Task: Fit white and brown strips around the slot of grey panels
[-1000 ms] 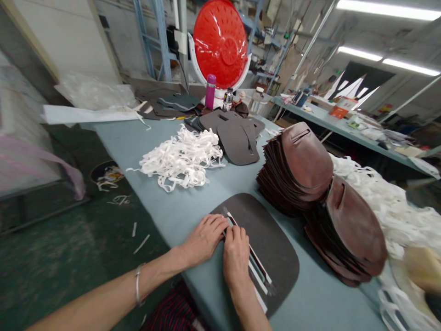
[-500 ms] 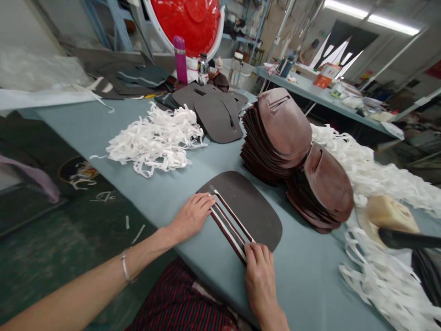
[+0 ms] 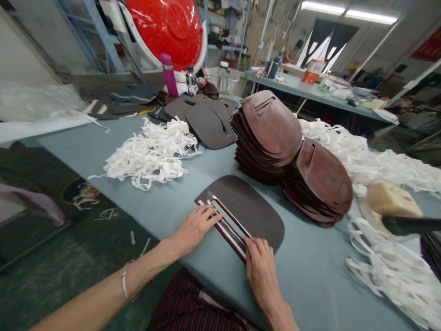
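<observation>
A dark grey leather piece with rounded corners lies flat on the table in front of me. Along its near edge runs a long slot, bordered by brown folded edging and white strips. My left hand has its fingers closed over the edging near the slot's left end; its thumb is mostly hidden. At the right end, my right hand pinches the brown edging with bunched fingers. Beyond the piece stand two stacks of brown leather pieces, a taller stack and a lower stack, their top pieces slotted.
White ribbon strips lie heaped at the left, with more ribbons at the right. Grey slotted pieces lie behind, near a purple bottle. A black handle juts in beside a yellowish block.
My left hand has slid slightly along the edging toward the right, uncovering white strip ends at the slot's left end. My right hand stays at the right end. The view has shifted a little.
</observation>
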Available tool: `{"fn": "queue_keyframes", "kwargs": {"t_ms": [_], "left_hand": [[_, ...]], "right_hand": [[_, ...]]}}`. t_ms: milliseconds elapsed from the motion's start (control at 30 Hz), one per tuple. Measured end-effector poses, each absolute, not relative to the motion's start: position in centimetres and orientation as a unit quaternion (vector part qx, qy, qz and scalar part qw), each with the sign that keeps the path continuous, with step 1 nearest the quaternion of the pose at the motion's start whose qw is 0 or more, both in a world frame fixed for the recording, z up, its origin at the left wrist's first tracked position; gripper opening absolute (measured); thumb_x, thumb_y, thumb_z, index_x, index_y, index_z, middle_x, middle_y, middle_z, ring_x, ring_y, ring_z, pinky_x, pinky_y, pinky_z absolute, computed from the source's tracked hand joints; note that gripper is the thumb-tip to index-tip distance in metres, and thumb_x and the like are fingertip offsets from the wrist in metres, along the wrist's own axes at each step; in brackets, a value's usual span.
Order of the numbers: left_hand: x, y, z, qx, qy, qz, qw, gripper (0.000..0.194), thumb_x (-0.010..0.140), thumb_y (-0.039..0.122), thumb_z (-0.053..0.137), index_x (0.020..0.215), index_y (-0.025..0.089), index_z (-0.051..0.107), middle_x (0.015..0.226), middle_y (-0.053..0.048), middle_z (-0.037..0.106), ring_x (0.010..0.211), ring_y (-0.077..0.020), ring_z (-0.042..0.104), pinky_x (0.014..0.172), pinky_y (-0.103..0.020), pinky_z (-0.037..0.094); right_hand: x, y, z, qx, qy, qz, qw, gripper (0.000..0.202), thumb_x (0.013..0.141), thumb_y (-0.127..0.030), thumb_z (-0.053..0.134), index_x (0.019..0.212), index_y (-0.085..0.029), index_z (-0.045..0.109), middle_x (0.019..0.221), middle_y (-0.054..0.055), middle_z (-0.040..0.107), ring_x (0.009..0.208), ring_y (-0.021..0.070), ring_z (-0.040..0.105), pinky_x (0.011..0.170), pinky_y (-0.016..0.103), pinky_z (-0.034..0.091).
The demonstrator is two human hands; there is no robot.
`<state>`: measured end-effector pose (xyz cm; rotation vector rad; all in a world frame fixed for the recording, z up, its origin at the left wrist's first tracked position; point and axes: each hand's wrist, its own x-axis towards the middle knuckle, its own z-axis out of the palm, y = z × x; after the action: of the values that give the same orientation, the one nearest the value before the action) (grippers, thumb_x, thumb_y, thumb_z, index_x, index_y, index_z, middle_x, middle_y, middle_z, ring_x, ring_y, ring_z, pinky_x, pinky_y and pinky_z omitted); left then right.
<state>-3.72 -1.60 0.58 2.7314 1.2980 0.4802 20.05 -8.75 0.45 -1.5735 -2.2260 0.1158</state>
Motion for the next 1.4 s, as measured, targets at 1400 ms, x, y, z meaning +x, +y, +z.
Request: {"fn": "queue_keyframes", "kwargs": {"t_ms": [1400], "left_hand": [[1.7, -6.7, 0.7, 0.935, 0.349, 0.061, 0.005, 0.05, 0.091, 0.036, 0.045, 0.138, 0.021, 0.039, 0.142, -0.01, 0.044, 0.132, -0.0266, 0.037, 0.111, -0.049, 0.026]], "right_hand": [[21.2, -15.5, 1.3, -0.569, -0.769, 0.145, 0.252, 0.054, 0.077, -0.026, 0.065, 0.126, -0.016, 0.044, 0.123, 0.013, 0.056, 0.107, 0.0292, 0.047, 0.091, 0.049, 0.039]]}}
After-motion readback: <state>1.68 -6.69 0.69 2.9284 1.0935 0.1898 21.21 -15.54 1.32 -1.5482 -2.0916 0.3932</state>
